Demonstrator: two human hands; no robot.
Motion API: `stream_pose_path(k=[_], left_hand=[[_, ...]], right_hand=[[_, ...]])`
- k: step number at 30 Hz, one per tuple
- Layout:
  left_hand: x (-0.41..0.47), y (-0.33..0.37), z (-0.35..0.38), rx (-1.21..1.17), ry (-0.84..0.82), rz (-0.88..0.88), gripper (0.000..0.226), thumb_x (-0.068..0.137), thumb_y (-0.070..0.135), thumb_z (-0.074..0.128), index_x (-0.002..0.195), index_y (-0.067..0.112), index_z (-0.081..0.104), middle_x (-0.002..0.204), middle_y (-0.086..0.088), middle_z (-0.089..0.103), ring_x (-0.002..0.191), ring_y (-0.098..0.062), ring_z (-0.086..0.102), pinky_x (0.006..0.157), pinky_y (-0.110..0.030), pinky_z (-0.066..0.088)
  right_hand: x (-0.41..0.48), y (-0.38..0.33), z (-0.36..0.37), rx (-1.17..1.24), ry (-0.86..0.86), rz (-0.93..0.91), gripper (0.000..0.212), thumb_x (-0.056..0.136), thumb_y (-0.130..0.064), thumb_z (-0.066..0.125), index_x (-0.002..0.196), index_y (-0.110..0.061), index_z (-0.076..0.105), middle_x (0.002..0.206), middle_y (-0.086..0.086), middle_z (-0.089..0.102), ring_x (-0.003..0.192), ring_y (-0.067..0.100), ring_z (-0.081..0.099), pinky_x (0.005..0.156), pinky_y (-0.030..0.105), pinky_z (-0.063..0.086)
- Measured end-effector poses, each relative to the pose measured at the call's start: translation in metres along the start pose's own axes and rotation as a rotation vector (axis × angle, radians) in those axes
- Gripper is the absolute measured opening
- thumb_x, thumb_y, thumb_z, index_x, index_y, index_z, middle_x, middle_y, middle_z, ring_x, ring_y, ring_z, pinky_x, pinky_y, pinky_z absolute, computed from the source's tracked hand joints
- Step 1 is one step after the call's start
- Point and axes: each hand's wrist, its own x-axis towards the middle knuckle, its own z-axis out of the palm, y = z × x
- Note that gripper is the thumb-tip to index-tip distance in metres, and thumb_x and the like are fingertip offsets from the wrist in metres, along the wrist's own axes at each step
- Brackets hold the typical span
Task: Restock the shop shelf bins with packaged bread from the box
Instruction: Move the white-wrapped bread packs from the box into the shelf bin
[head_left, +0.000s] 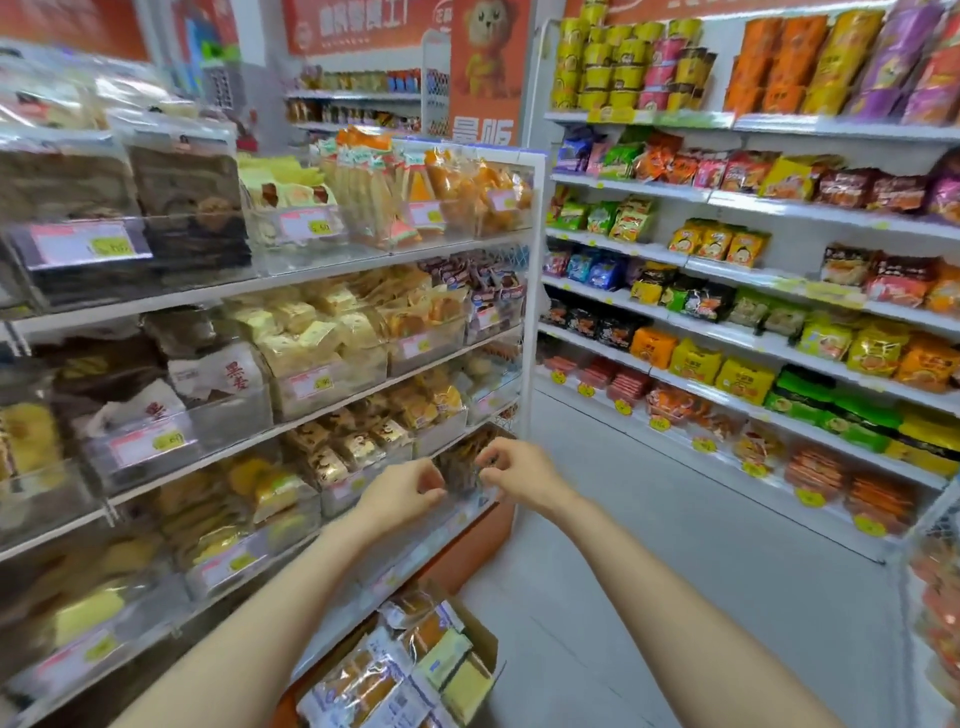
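Note:
Both my hands reach to a clear bin (470, 501) at the right end of a low shelf. My left hand (402, 491) and my right hand (514, 470) each pinch a side of a brown packaged bread (460, 465) standing in that bin. A cardboard box (480, 631) sits on the floor below, open and holding several wrapped breads (363, 675) in clear and yellow packs. The bins to the left hold other packaged breads.
The bread shelf unit (291, 275) fills the left side, with clear bins and price tags on several levels. Snack shelves (753, 322) line the right wall. A grey floor aisle (649, 597) runs between them.

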Motion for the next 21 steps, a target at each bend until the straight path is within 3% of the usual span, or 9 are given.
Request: stream_pose_path(k=[3,6,11,15,21], left_hand=[[0.017,0.001,0.006,0.004,0.042,-0.082,0.020,0.092,0.025,0.057,0.108,0.014,0.061,0.109,-0.002,0.065,0.101,-0.015,0.059,0.083,-0.025,0.044],[0.030,-0.005,0.010,-0.009,0.067,-0.151,0.019,0.092,0.024,0.058,0.107,0.013,0.061,0.109,-0.003,0.065,0.099,-0.016,0.059,0.082,-0.024,0.044],[0.052,-0.024,0.010,-0.003,0.117,-0.234,0.018,0.091,0.025,0.058,0.105,0.014,0.063,0.107,-0.002,0.066,0.097,-0.014,0.061,0.083,-0.025,0.047],[0.064,-0.044,0.006,-0.027,0.146,-0.293,0.018,0.091,0.026,0.059,0.103,0.013,0.063,0.102,0.000,0.065,0.095,-0.016,0.060,0.082,-0.027,0.047],[0.078,-0.098,-0.008,-0.077,0.134,-0.356,0.012,0.089,0.021,0.060,0.098,0.013,0.063,0.101,-0.002,0.065,0.096,-0.019,0.061,0.083,-0.031,0.049]], right_hand=[[0.031,0.014,-0.009,-0.018,-0.078,-0.049,0.008,0.089,-0.014,0.058,0.094,-0.020,0.061,0.080,0.001,0.063,0.058,0.008,0.058,0.063,0.027,0.053],[0.059,0.019,-0.007,-0.025,-0.164,-0.096,0.007,0.092,-0.015,0.056,0.095,-0.021,0.059,0.087,0.002,0.065,0.059,0.009,0.060,0.064,0.029,0.054],[0.098,0.016,0.002,0.013,-0.264,-0.161,0.007,0.094,-0.017,0.053,0.100,-0.018,0.058,0.083,-0.005,0.059,0.057,0.009,0.058,0.061,0.028,0.052],[0.127,0.011,0.018,0.015,-0.287,-0.181,0.010,0.092,-0.017,0.054,0.100,-0.018,0.059,0.092,0.005,0.065,0.059,0.012,0.061,0.062,0.029,0.053],[0.170,-0.007,0.063,0.072,-0.332,-0.155,0.008,0.093,-0.014,0.054,0.096,-0.018,0.059,0.088,0.005,0.061,0.059,0.013,0.060,0.059,0.026,0.053]])
